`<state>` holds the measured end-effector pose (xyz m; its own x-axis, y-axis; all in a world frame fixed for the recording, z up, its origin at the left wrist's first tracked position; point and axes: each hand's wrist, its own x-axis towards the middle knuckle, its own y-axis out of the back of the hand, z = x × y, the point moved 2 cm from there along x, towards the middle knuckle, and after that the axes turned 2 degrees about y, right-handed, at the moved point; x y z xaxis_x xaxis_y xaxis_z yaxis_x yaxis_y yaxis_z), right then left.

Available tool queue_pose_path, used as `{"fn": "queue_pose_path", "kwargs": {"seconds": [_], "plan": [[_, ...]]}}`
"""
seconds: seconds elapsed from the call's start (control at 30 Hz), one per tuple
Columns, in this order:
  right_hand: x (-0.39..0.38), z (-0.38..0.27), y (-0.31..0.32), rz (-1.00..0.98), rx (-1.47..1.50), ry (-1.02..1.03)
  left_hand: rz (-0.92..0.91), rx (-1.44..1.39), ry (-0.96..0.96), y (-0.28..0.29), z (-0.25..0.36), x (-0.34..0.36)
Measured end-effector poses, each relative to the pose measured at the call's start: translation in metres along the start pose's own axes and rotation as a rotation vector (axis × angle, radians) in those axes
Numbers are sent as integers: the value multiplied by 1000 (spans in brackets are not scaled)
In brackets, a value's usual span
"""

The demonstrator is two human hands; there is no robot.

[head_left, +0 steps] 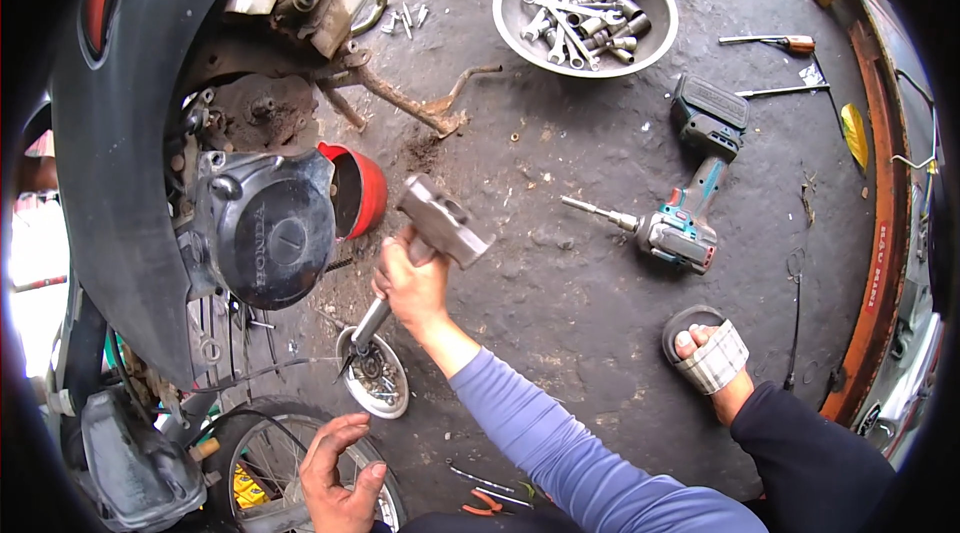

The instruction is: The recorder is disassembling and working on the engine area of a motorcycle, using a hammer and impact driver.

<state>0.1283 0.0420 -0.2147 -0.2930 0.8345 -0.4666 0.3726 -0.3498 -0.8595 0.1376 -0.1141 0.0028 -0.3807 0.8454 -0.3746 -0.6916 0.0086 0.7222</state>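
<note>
My right hand [412,283] is wrapped round a hammer [445,220], gripping it just under its heavy steel head. The grey handle slants down below the fist, its lower end over a small white bowl [400,398] of bolts and small metal parts. Whether the handle touches the bowl's contents, I cannot tell. Lower down, my left hand [340,478] holds nothing, its fingers curved and apart from the thumb, over a spoked wheel [238,430]. Left of the hammer head is a motorcycle engine with a round black cover [275,228]. A red container [372,195] stands beside that cover.
A metal basin [510,28] of wrenches and sockets stands at the far side. A cordless impact driver [690,203] lies right of centre, with screwdrivers [797,43] beyond. My sandalled foot [708,348] is at right. Orange-handled pliers [482,504] lie near the lower edge.
</note>
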Motion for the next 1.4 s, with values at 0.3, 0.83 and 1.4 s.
{"fn": "queue_pose_path", "kwargs": {"seconds": [0.3, 0.83, 1.4], "plan": [[1, -15, -18, -137, -988, 505, 49, -42, 9, 4, 3, 3], [4, -9, -19, -85, -710, 565, 78, -30, -23, 7, 6, -7], [-2, -16, -25, -45, -639, 412, 110, -47, -50, 13, 3, -16]]}}
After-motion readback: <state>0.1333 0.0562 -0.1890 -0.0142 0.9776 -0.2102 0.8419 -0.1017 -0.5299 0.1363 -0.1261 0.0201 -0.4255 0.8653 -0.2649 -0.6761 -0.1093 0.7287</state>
